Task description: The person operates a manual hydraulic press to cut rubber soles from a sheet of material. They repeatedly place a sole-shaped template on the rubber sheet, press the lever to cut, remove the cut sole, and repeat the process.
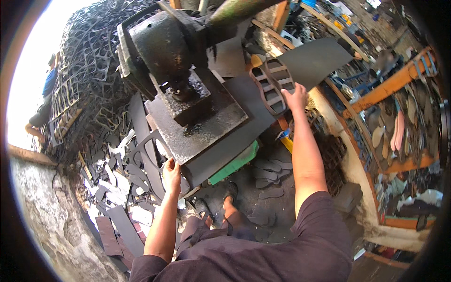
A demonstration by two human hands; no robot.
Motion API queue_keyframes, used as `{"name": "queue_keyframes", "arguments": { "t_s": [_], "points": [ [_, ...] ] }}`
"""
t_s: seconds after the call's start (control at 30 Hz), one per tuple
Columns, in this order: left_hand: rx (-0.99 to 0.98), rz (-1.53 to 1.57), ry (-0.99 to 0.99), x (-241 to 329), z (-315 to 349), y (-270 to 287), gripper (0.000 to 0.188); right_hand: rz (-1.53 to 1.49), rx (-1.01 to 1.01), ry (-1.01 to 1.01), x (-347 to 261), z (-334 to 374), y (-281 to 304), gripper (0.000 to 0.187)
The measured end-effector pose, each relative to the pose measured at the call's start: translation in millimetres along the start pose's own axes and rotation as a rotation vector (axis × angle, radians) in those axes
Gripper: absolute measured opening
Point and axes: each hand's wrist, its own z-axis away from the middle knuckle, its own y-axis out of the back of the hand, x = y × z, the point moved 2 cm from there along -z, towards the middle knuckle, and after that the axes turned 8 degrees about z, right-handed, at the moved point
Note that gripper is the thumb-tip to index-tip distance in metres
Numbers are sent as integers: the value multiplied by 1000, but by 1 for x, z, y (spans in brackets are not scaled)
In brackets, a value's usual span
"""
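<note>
A dark rubber-like sheet (258, 96) lies across the press bed, partly beneath the square metal plate (221, 113) of a heavy press (164, 42). At the plate's near left corner, my left hand (172, 176) pinches the edge of the sheet, beside a strip with cut-out openings. My right hand (296, 97) is out to the right, its fingers closed on the edge of a sole-shaped cutting die (270, 91). This die is a pair of outlines with crossbars, resting on the sheet. Whatever lies under the plate is hidden.
A tall heap of cut-out sheet scraps (89, 51) stands at the left, above loose offcuts (124, 178). Dark cut soles (270, 171) lie on the floor by my feet. A green block (235, 163) sits under the bed's near edge; a wooden rack (390, 94) stands right.
</note>
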Motion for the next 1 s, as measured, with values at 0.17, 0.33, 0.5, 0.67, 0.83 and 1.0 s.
{"name": "queue_keyframes", "arguments": {
  "t_s": [0.17, 0.33, 0.5, 0.67, 0.83, 1.0],
  "points": [
    [51, 70, 308, 2, -8, 10, 34, 12, -523, 95, -40, 30, -58, 115],
    [19, 35, 418, -4, 8, 50, 39, -836, -629, -242, -100, 96, 53, 70],
    [-40, 207, 469, -24, 19, 93, 37, -865, -508, 258, -151, 294, 159, 87],
    [-232, 455, 516, -30, 10, 109, 35, -624, -597, 447, -255, 408, 137, 78],
    [-230, 457, 502, -23, 14, 107, 38, -393, -361, 584, -281, 439, 61, 77],
    [-194, 476, 495, -22, 19, 106, 40, -372, -356, 605, -277, 445, 52, 80]
  ]
}}
